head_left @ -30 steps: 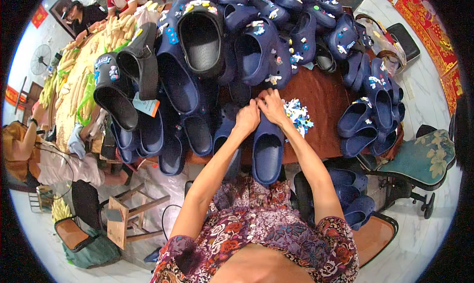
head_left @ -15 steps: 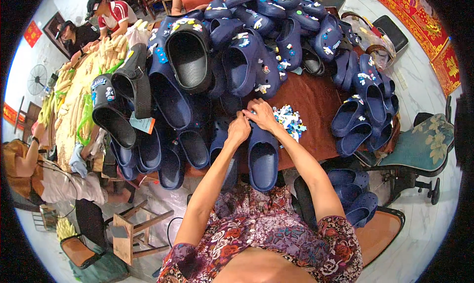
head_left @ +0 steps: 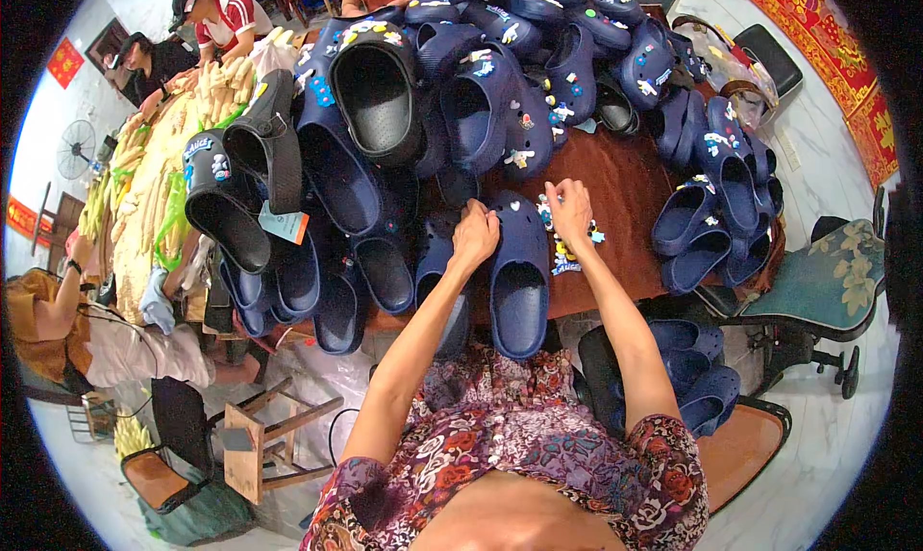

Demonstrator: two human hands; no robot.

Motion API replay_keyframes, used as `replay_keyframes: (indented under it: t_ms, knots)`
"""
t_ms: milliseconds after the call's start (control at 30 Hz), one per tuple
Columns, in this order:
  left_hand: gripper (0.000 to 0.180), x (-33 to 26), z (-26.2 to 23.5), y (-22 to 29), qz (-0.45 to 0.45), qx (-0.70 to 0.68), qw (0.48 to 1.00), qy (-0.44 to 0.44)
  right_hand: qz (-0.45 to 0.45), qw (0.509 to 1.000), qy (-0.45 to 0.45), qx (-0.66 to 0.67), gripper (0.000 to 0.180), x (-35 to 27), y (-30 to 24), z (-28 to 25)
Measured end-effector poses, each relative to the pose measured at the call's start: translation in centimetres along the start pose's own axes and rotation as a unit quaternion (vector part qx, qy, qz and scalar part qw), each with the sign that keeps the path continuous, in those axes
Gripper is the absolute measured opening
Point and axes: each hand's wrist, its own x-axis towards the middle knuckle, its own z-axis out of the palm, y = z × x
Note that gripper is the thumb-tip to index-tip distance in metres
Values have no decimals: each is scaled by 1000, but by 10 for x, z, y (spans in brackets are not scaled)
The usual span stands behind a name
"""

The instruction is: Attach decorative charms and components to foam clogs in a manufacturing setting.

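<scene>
While the person leans over a brown table [head_left: 625, 181], a navy clog [head_left: 519, 272] lies in front of them, toe pointing away and heel at the near edge. The left hand [head_left: 476, 236] rests on the clog's left side near the toe, fingers curled down over it; whether it pinches anything I cannot tell. The right hand [head_left: 569, 210] is just beside the toe on the right, fingers bent over a small scatter of coloured charms [head_left: 567, 248] on the table; it looks narrowly closed, but I cannot tell if it holds a charm.

Behind the hands rises a tall pile of clogs [head_left: 461, 99], navy and black, many with charms already on them. A second heap [head_left: 716, 214] sits at the right, close to the table's edge.

Risks, as I judge them: the clog's heel overhangs the near edge, so a hard push could tip it into the lap. The pile leans toward the hands; a nudge could slide shoes down onto the charms. The loose charms lie near the edge, and a sweep of the right wrist could scatter them to the floor.
</scene>
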Motion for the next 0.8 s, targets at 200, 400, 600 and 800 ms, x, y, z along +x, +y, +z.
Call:
replay_keyframes:
  t_ms: [200, 400, 600, 800]
  knots:
    - [27, 5, 6, 36, 95, 18, 994, 41, 6, 1000, 27, 10, 25, 0, 17, -7]
    - [45, 8, 17, 65, 190, -90, 977, -41, 63, 993, -8, 104, 25, -1, 20, 1]
    - [27, -40, 0, 62, 230, 6, 973, 24, 74, 989, -47, 118, 28, -5, 7, -7]
    - [14, -69, 5, 52, 237, 2, 969, 72, 22, 973, -199, 112, 46, 3, -36, -2]
